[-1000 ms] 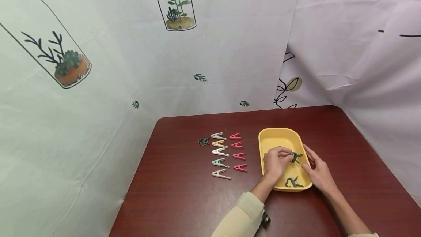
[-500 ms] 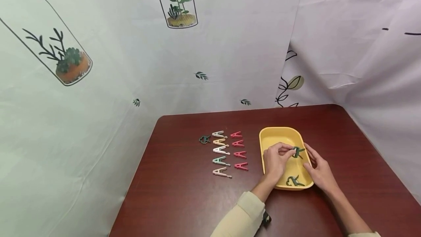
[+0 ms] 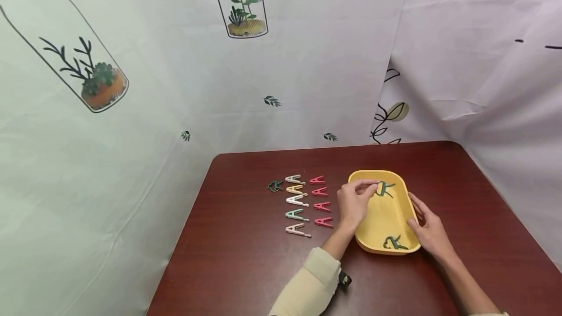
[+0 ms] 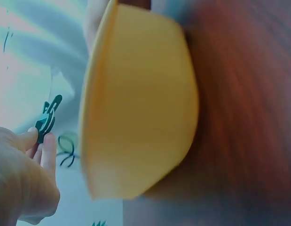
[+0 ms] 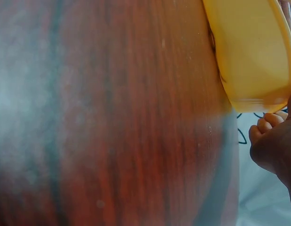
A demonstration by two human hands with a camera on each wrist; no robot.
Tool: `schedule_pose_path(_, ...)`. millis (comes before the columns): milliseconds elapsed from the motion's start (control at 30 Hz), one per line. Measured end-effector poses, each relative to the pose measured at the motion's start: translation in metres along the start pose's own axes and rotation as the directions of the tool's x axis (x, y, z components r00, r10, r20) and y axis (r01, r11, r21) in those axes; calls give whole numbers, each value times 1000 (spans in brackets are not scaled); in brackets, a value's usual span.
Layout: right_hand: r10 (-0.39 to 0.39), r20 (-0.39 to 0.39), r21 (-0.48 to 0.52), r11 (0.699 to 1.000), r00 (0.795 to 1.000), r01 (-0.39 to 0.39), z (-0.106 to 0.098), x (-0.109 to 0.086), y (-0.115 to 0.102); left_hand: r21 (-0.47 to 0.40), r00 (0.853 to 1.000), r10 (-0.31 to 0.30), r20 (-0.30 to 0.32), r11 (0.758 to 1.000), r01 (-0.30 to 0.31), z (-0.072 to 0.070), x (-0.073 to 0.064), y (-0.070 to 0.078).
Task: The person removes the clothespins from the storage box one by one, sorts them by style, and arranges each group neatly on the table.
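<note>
My left hand (image 3: 354, 205) pinches a dark green plant clip (image 3: 384, 189) over the far part of a yellow tray (image 3: 381, 218). In the left wrist view the plant clip (image 4: 45, 121) sits between thumb and fingertips, above the tray's rim. My right hand (image 3: 432, 234) grips the tray's right side, thumb on the inner edge and fingers outside. A second green plant clip (image 3: 394, 243) lies at the tray's near end.
Left of the tray stands a column of red clothespins (image 3: 322, 207). Beside it is a column of white, yellow, mint and beige clothespins (image 3: 297, 200). Another green plant clip (image 3: 275, 186) lies at the far left. Patterned cloth (image 3: 307, 87) hangs behind the table (image 3: 228, 247).
My left hand has lifted the plant clip from the middle of the tray and carried it up and left, toward the far rim. The right hand keeps its grip.
</note>
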State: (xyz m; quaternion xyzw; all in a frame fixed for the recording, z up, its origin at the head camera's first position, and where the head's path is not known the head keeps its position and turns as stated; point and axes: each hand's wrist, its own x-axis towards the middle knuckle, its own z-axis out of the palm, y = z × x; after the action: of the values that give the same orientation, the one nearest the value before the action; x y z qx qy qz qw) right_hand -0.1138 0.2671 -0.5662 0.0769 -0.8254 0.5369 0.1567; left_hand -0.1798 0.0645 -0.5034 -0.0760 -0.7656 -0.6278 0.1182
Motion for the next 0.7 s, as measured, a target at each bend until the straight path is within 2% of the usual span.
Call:
schedule_pose_path(133, -8, 8, 12, 1000, 1000, 8, 0, 0, 0, -34, 998, -55, -29, 998, 54, -19, 14, -2)
schedule_pose_path(367, -21, 21, 35, 999, 1000, 20, 0, -1, 0, -141, 992, -83, -93, 988, 69, -66, 39, -17)
schedule_pose_path(500, -3, 27, 17, 1000, 1000, 3, 0, -1, -1, -104, 987, -97, -129, 991, 84, -99, 50, -29)
schedule_pose_path(600, 6, 24, -6, 1000, 1000, -6, -1, -2, -1, -52, 981, -118, -154, 992, 111, -123, 56, -38)
schedule_pose_path(700, 12, 20, -24, 1000, 1000, -12, -1, -2, -1, -39, 974, -143, -178, 990, 138, -145, 60, -47)
